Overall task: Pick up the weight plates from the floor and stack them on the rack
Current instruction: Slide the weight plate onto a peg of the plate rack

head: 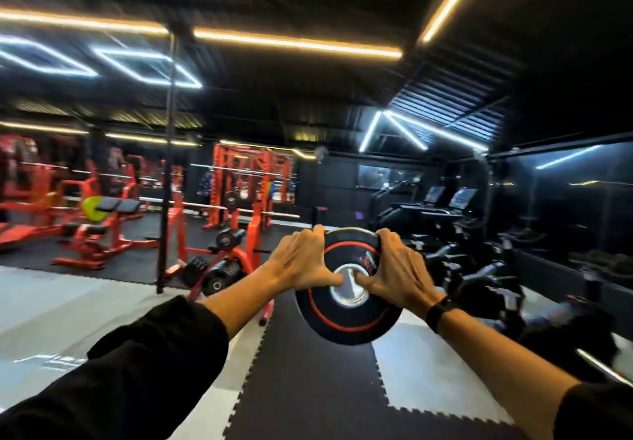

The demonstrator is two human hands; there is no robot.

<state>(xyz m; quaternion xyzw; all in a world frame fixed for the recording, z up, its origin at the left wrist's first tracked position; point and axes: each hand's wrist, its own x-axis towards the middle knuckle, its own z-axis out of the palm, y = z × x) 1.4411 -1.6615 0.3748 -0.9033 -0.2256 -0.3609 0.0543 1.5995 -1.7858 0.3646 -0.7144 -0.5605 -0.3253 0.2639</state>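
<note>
The floor [308, 388] is covered with interlocking black and grey foam mats. Behind, on the left, an orange plate rack [236, 261] loaded with black plates is seen, standing on the dark mat. A black weight plate [346, 323] with a red ring and a silver hub is held up in the air before the person, clear of the floor, right of the rack. It is gripped by both hands: the left hand [301, 261] and the right hand [397, 271] are curled over its upper rim, thumbs laid at the hub. A black watch [440, 313] is worn on the right wrist.
</note>
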